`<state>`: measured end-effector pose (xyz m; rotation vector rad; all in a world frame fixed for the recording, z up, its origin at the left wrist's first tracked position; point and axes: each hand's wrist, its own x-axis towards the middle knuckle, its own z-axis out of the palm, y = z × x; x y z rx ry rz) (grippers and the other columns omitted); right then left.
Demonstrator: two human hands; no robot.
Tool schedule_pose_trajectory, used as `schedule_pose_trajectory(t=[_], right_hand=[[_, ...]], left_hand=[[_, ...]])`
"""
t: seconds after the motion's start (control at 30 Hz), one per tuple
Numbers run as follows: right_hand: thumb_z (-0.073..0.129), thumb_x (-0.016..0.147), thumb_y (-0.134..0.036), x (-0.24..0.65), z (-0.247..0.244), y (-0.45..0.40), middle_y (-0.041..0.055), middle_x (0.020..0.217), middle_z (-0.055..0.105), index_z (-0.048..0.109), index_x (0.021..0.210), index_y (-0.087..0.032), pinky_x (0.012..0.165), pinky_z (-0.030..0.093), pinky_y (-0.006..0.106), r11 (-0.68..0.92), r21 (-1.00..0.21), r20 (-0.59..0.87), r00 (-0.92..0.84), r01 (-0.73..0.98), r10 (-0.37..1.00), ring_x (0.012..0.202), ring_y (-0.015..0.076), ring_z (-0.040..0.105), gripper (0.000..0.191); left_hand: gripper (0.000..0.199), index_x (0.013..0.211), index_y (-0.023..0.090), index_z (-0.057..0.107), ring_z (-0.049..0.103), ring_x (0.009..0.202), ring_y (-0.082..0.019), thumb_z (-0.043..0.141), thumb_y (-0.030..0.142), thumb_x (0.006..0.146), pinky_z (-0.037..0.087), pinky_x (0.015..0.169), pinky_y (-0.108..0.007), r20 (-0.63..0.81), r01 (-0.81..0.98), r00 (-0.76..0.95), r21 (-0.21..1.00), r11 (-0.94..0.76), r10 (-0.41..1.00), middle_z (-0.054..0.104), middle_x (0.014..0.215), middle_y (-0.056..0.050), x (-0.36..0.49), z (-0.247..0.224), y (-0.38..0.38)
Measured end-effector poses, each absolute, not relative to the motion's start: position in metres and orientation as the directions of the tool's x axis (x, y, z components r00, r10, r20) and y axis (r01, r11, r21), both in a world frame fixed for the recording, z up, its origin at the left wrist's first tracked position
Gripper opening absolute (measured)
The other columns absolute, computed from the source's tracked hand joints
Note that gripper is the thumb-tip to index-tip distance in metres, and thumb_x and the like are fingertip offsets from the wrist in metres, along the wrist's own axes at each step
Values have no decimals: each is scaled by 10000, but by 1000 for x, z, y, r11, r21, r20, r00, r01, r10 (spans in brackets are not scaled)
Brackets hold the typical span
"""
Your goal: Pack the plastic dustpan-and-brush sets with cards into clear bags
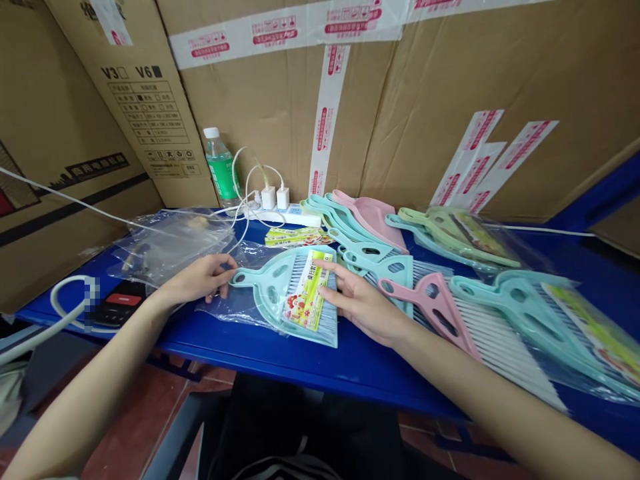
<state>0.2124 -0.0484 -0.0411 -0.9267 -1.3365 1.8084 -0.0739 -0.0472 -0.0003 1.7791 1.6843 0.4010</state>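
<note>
A light-teal dustpan (pixel 270 293) with a grey-bristled brush (pixel 327 320) lies on a clear plastic bag (pixel 220 307), its handle pointing left. Across the bristles rests a yellow-green label card (pixel 306 293). The fingers of my left hand (pixel 210 277) are curled together at the handle's end, beside the bag; what they pinch is too small to tell. From the right, my right hand (pixel 357 300) holds the card's edge, with index finger and thumb on it and the other fingers partly hidden.
More teal, pink and green dustpans and brushes (pixel 430 307) cover the right side of the blue table (pixel 295 360). Behind are label cards (pixel 295 236), a power strip (pixel 295 217), cables and a bottle (pixel 221 167). Plastic bags (pixel 170 247) and a black device (pixel 120 303) lie left.
</note>
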Motion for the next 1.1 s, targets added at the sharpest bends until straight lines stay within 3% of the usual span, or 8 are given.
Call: schedule_pose_trajectory(t=[0.3,0.7,1.1], right_hand=[[622,894,-301,211,-41,-47,73,1215,649,475,1410,-285,1006,493,437,-241,-962,-150,-495,-127,856,1151,219,611,537],[653,880,-289,217,-40,-45,100,1151,633,470,1388,-220,1007,505,454,-231,-971,-172,-501,-58,848,996,213,694,545],[612,905,-313,223,-41,-45,91,1100,660,516,1312,-228,938,557,442,-124,-992,-109,-540,9,835,1027,230,699,426]], left_hand=[[235,706,210,546,463,493,-128,459,416,780,343,495,-227,65,896,108,427,-125,992,507,520,38,-74,-1,-46],[181,774,230,528,515,518,-175,409,362,804,364,566,-262,163,954,3,295,-52,987,552,562,17,-83,-2,-47],[165,846,224,535,600,717,-229,369,227,849,368,652,-256,160,975,-100,215,65,982,641,739,-39,-76,14,-58]])
